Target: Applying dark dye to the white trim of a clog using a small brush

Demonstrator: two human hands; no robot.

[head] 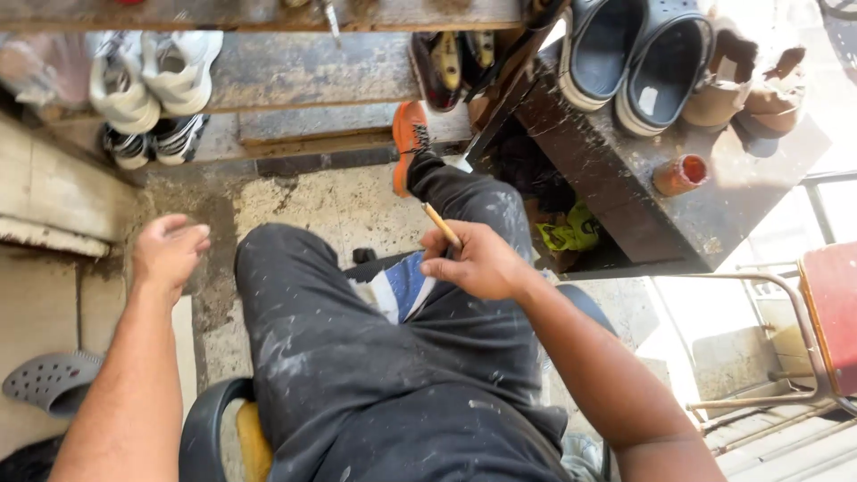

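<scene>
I sit on a black chair (203, 419) in dark, paint-flecked trousers. My right hand (482, 261) rests over my right thigh, shut on a thin wooden stick (440, 224) that points up and away. Under that hand, between my legs, lies a blue and white shoe (399, 287). My left hand (169, 250) hovers out to the left above the stained floor, holding nothing, its fingers loosely curled and apart. An orange shoe (409, 143) is on my foot, stretched out ahead.
White sneakers (152, 76) sit on a low shelf at the back left. Dark clogs (636, 58), brown shoes (748, 89) and an orange pot (680, 174) stand on a worn table at right. A grey clog (52, 379) lies on the floor; a red stool (826, 317) is at far right.
</scene>
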